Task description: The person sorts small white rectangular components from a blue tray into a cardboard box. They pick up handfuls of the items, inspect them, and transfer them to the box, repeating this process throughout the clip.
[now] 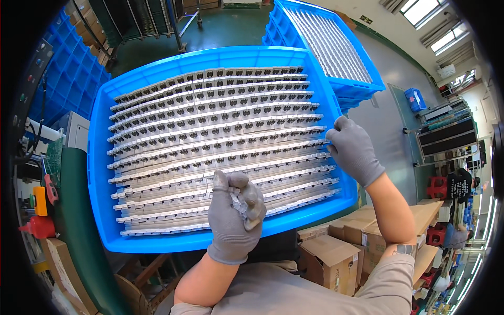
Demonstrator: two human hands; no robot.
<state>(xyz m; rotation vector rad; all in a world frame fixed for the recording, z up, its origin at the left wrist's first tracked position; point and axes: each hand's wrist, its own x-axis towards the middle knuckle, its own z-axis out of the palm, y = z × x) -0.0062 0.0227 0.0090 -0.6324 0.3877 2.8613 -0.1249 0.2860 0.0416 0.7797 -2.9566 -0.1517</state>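
Note:
A large blue plastic crate (210, 245) in front of me holds long rows of pale strip-shaped parts (218, 131); dark small pieces show along the farther rows. My left hand (236, 215), in a grey glove, is held over the crate's near side. Its fingers curl around several small clear pieces (239, 205) that look like plastic. Also gloved in grey, my right hand (354, 149) is over the crate's right rim, beside the ends of the middle rows. Its fingers are bent together, and whatever they may hold is too small or hidden to make out.
Beyond at the right, another blue crate (336, 86) holds similar rows. Cardboard boxes (331, 257) stand by my right side. A green roll-edged surface (79, 210), an orange-yellow object (39, 201) and a red bottle (39, 227) are at left. A wheeled rack (446, 134) stands farther right.

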